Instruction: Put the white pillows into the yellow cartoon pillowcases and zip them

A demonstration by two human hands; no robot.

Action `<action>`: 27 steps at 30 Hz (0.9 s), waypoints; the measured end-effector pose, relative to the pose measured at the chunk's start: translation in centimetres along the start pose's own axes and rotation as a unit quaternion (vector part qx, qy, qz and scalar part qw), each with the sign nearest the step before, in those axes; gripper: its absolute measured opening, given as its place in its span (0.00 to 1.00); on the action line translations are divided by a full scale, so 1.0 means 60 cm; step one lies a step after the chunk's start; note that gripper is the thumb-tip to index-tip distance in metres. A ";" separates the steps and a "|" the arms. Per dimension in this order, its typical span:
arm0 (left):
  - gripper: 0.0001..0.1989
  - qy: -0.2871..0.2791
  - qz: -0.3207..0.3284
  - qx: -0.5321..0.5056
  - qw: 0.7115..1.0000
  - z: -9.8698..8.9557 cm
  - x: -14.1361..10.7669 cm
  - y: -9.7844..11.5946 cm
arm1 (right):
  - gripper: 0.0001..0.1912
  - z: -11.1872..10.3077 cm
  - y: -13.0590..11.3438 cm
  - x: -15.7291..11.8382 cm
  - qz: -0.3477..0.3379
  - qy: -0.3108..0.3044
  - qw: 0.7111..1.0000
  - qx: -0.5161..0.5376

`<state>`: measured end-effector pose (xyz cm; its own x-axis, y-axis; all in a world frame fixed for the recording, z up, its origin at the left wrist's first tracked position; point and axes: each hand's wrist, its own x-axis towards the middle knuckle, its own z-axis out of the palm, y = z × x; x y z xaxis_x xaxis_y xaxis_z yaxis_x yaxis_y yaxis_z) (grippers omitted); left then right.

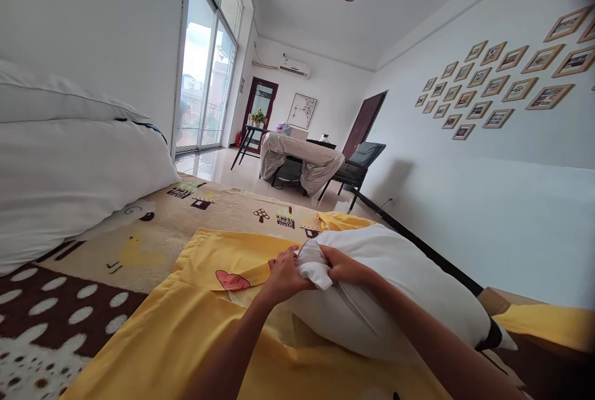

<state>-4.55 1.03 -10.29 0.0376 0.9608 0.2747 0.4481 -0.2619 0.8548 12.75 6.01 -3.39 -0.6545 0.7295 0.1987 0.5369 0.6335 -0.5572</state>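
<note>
A plump white pillow lies on yellow cloth, its near-left end bunched up between my hands. My left hand is closed at that gathered corner, with the yellow cloth right beneath its fingers. From the other side my right hand pinches the same white corner, thumb and fingers pressed together. The yellow cloth, perhaps a pillowcase, spreads flat below both hands and carries a pink printed shape. Part of it also shows beyond the pillow. Whether my left fingers also hold some yellow cloth is hidden.
A patterned beige-and-brown blanket covers the bed. White pillows are stacked at the left. At the right edge, yellow fabric lies over a brown box-like object. Farther off stand a covered table and a black chair.
</note>
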 end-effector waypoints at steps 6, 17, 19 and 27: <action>0.25 -0.006 0.097 0.030 0.995 -0.002 0.001 -0.011 | 0.20 -0.038 -0.022 -0.003 0.007 -0.091 0.996 0.013; 0.38 0.051 0.204 0.010 0.978 0.018 -0.021 0.010 | 0.02 0.007 -0.032 0.004 -0.040 0.094 0.993 -0.061; 0.35 0.057 0.177 0.023 0.982 0.022 -0.020 0.011 | 0.02 0.007 -0.033 0.002 -0.045 0.093 0.994 -0.041; 0.13 0.079 0.162 0.100 0.978 0.036 -0.019 0.002 | 0.04 0.013 -0.035 -0.005 -0.060 0.036 0.997 -0.042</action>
<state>-2.61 0.09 -11.42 0.0760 0.8001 0.5950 0.6025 -0.5123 0.6120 11.39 4.27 -2.92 -0.6778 0.6625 0.3190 0.5025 0.7341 -0.4567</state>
